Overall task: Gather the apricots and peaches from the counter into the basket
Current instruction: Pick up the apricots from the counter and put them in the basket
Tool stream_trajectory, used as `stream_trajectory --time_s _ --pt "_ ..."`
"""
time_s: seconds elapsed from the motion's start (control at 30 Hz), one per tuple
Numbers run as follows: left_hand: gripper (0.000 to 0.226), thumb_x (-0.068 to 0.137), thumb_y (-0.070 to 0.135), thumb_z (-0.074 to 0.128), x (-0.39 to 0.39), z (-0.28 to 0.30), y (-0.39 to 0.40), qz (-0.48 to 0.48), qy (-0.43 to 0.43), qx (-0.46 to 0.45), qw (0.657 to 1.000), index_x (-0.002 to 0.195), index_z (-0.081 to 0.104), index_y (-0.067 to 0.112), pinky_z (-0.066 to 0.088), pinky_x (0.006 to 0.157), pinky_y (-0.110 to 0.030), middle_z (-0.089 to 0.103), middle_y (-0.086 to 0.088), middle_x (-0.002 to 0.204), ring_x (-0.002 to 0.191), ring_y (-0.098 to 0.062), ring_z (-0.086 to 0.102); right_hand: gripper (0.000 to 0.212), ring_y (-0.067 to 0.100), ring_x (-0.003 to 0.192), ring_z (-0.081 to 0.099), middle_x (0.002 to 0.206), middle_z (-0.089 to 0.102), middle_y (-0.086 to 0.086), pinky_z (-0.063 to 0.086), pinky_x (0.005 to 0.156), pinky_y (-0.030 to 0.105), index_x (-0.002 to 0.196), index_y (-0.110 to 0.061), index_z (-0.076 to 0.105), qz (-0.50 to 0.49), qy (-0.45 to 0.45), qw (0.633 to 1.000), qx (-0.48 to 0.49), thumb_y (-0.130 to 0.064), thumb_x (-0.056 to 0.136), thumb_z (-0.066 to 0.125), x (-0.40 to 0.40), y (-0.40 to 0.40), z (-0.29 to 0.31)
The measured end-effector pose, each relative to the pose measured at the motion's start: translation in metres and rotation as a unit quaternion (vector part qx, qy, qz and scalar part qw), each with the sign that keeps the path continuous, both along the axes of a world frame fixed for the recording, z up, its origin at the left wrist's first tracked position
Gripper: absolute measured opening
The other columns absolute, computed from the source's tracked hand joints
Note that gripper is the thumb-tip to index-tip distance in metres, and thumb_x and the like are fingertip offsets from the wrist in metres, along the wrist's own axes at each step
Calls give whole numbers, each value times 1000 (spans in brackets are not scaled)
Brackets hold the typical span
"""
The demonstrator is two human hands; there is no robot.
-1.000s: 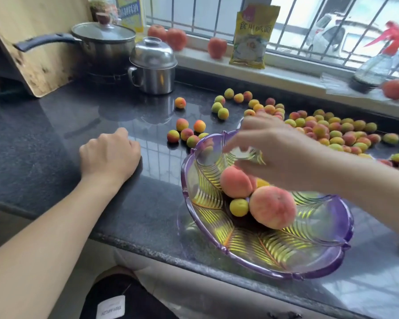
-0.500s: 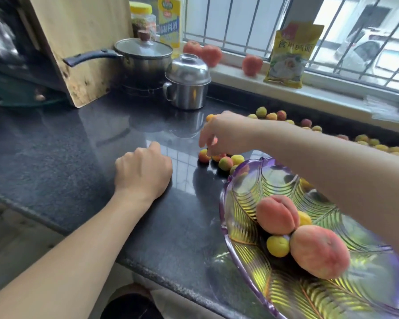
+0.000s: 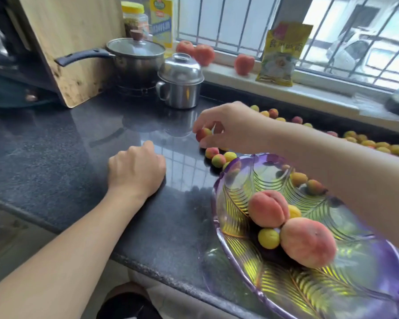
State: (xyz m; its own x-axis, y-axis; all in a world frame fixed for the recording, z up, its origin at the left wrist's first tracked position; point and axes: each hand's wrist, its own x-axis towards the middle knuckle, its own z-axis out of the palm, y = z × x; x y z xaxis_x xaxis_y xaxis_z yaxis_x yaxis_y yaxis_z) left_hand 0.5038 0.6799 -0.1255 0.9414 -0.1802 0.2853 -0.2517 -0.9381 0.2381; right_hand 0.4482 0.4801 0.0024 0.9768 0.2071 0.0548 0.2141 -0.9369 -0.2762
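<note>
A purple glass leaf-shaped basket (image 3: 219, 203) stands on the dark counter at the right. In it lie two peaches (image 3: 268, 208) (image 3: 308, 242) and a few small yellow apricots (image 3: 268, 238). My right hand (image 3: 230, 125) reaches past the basket's far rim and pinches a red-yellow apricot (image 3: 203, 134) just above the counter. Three more apricots (image 3: 218, 157) lie on the counter below that hand. My left hand (image 3: 136, 168) rests on the counter with fingers curled under, holding nothing. Several apricots (image 3: 376, 146) lie scattered along the back right.
A lidded saucepan (image 3: 136, 58) and a steel lidded mug (image 3: 180, 84) stand at the back beside a leaning wooden board (image 3: 72, 42). Three peaches (image 3: 244, 64) and a yellow packet (image 3: 281, 54) sit on the windowsill. The counter's front edge (image 3: 148, 268) runs diagonally below my left arm.
My right hand left the basket, reached left to the small apricot group and lifted one off the counter. The view swung left; my left hand stayed put.
</note>
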Motion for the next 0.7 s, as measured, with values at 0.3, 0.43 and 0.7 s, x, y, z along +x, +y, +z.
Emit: stream_trajectory --time_s 0.3,0.43,0.7 --pt "14 98 15 52 -18 -4 -7 -23 -55 -10 998 87 54 6 37 65 -41 68 -27 80 77 -51 66 31 3 59 58 71 64 -17 47 60 20 109 -46 71 -114 52 991 54 -21 90 74 -139 -94 22" --pt "11 97 16 54 -43 -7 -31 -39 -24 -18 999 90 56 8 39 69 -42 69 -28 87 83 -52 67 37 -12 79 57 84 57 -27 44 66 8 125 -34 67 -122 77 988 -53 -20 91 73 -150 -101 -1" --pt "18 99 22 50 -51 -1 -31 -34 -19 -26 999 91 59 9 39 72 -43 70 -27 95 90 -50 67 36 9 100 49 118 55 -10 44 84 24 128 -32 66 -59 71 987 -135 -25 93 72 -131 -92 -29"
